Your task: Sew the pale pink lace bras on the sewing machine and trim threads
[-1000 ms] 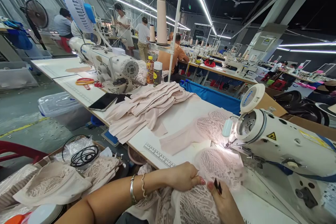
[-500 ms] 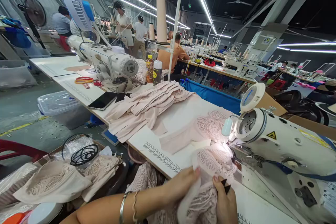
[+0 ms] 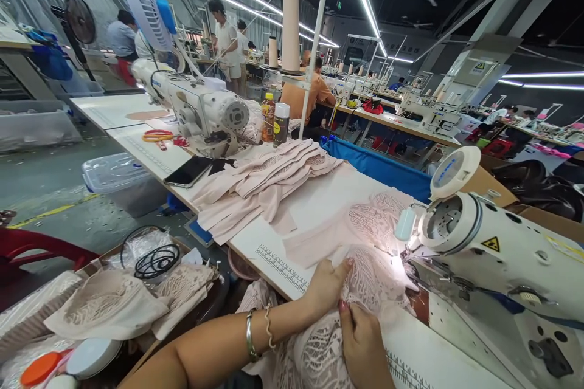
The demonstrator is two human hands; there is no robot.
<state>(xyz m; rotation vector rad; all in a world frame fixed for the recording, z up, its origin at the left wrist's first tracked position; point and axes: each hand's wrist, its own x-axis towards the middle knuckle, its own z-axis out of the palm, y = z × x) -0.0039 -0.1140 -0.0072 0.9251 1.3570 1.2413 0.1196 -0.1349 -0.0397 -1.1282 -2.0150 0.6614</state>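
Pale pink lace fabric runs from under the lit needle area of the sewing machine down over the table's front edge. My left hand pinches its edge between thumb and fingers, left of the needle. Just below and to the right, my right hand grips the same fabric, thumb on top. More lace hangs beneath both hands. Another flat lace piece lies behind, beside the machine head. A layered stack of pink pieces rests farther left on the white table.
A phone, orange-handled scissors, two bottles and a second sewing machine are on the table's far left. Lace pieces and a black cable fill a box at lower left. Several people sit or stand beyond.
Both hands have shifted along the fabric, the right one leftward and closer to the left. The black item seen in my right hand no longer shows. The view has turned slightly left.
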